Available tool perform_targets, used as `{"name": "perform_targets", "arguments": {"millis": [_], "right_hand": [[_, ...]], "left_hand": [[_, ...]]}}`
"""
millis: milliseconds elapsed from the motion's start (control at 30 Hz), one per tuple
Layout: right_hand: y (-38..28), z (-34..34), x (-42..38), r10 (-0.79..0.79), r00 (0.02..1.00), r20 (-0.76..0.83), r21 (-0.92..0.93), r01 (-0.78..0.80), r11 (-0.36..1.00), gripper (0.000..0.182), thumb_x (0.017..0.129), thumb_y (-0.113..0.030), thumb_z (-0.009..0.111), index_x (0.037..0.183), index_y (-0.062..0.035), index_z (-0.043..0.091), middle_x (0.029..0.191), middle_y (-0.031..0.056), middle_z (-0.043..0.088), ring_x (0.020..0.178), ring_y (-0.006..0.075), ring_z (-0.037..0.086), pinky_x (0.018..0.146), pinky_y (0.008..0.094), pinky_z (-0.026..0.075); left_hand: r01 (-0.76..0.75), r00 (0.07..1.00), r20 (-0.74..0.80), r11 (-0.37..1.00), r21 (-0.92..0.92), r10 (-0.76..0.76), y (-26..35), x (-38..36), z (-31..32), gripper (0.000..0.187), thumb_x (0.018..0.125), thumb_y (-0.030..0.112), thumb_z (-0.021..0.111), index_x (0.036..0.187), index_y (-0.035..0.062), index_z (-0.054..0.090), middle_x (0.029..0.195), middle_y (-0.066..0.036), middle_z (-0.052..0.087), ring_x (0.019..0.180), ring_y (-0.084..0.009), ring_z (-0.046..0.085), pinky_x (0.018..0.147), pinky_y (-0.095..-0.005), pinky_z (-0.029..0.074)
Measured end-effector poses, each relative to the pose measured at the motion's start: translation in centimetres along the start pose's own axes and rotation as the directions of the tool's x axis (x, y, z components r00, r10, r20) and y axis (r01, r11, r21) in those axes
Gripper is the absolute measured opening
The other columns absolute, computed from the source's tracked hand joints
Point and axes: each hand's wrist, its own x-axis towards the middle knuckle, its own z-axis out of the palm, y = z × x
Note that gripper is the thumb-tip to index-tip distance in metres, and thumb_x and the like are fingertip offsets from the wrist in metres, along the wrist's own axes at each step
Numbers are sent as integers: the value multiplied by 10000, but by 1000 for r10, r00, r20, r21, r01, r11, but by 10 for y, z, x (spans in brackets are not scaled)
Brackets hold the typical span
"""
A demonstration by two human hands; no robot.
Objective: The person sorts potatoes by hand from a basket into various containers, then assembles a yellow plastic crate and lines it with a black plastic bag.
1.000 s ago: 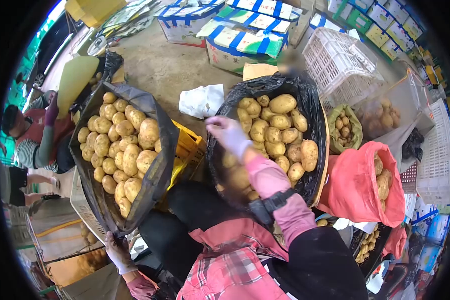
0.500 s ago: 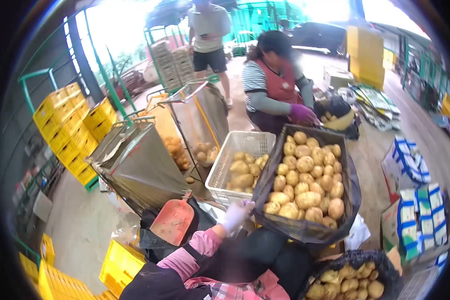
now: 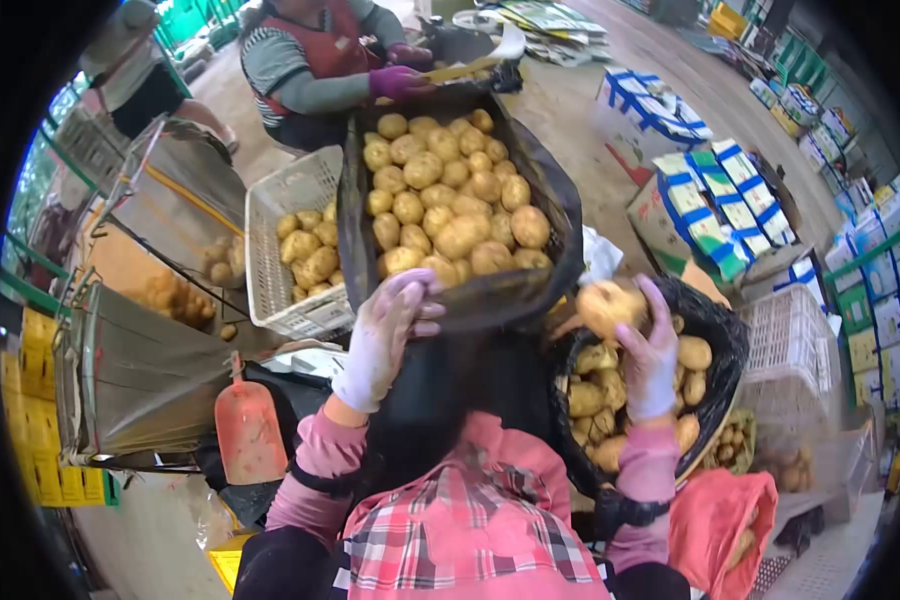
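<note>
My right hand (image 3: 650, 355), in a whitish-purple glove, grips a potato (image 3: 610, 308) above a black-lined container (image 3: 732, 350) full of potatoes. My left hand (image 3: 385, 335), gloved alike, has its fingers stretched out and holds nothing. It is at the near left corner of a crate lined with a dark bag (image 3: 560, 200), heaped with potatoes (image 3: 440, 195). Left of that crate stands a white plastic basket (image 3: 262, 215) with more potatoes.
A co-worker in purple gloves (image 3: 400, 84) sits beyond the crate, and another person stands at the upper left. A red dustpan (image 3: 248, 430) lies at the left. Cartons (image 3: 715, 205) with blue-banded packs stand at the right. A red mesh sack (image 3: 715, 525) is at the lower right.
The view has turned down and to the right. My right hand has come into view with a potato. My left hand, before at the crate's near left corner with fingers closed, now has its fingers stretched out.
</note>
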Motion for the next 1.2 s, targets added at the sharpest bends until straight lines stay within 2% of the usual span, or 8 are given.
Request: {"name": "perform_targets", "arguments": {"millis": [100, 167, 300, 467, 567, 700, 833, 1200], "right_hand": [[-28, 70, 3, -54, 974, 220, 350, -27, 936, 779, 730, -11, 761, 1418, 38, 401, 1366, 141, 506, 1289, 220, 475, 1115, 342, 348], [-36, 101, 4, -173, 907, 384, 338, 36, 940, 781, 748, -9, 743, 1433, 42, 371, 1377, 140, 490, 1300, 229, 466, 1113, 351, 352], [-27, 128, 1, -136, 845, 517, 339, -57, 939, 794, 775, -13, 718, 1462, 44, 323, 1417, 155, 450, 1333, 238, 433, 1113, 354, 348], [-13, 158, -17, -177, 868, 463, 139, 126, 982, 860, 879, -399, 718, 1473, 49, 286, 1431, 187, 439, 1326, 280, 444, 1079, 352, 386], [-2, 172, -17, -357, 855, 375, -79, 413, 907, 823, 905, -449, 663, 1467, 33, 303, 1397, 226, 469, 1278, 322, 502, 1049, 370, 416], [4, 186, -17, -345, 892, 291, -80, 382, 921, 594, 991, -422, 527, 1357, 42, 467, 1332, 191, 544, 1190, 317, 567, 1029, 357, 430], [8, 200, -17, -53, 911, 410, 409, -132, 903, 517, 1014, -366, 514, 1344, 32, 501, 1306, 116, 552, 1211, 188, 507, 1061, 302, 379], [39, 214, -19, -216, 927, 307, 11, 224, 975, 394, 1021, -244, 521, 1320, 13, 532, 1316, 165, 581, 1236, 241, 542, 1031, 316, 421]], "left_hand": [[447, 822, 430, 890, -86, -372, -8, 0, 14, 738, 975, 650, 331, 1364, 37, 466, 1061, -161, 672, 799, -226, 679, 650, -292, 555], [624, 673, 708, 680, -386, -216, -12, 6, 20, 737, 970, 656, 320, 1405, 73, 438, 1079, -197, 668, 741, -244, 686, 561, -311, 563], [19, 940, 338, 997, 74, -43, 13, -8, 8, 619, 1024, 500, 331, 1463, 63, 349, 1299, -176, 552, 1058, -239, 629, 863, -309, 541], [-373, 886, 312, 927, 36, 344, 0, -7, -3, 588, 1033, 330, 456, 1522, 98, 225, 1400, -125, 475, 1263, -239, 516, 1027, -394, 471], [111, 957, 280, 798, -592, 75, 2, -16, -1, 610, 1022, 351, 490, 1514, 105, 227, 1418, -120, 446, 1264, -251, 510, 1015, -390, 478], [49, 980, 192, 866, -498, 55, -4, -19, -3, 631, 999, 396, 524, 1499, 150, 229, 1408, -102, 422, 1283, -256, 484, 1004, -434, 488], [-25, 991, 117, 941, -336, 68, -1, -20, -20, 688, 947, 325, 636, 1492, 148, 255, 1395, -105, 420, 1251, -237, 501, 982, -399, 493], [-388, 870, -211, 883, 265, 446, -56, 20, -22, 454, 1052, 360, 405, 1273, -14, 538, 1253, -129, 595, 1160, -209, 557, 1007, -332, 430]]}}
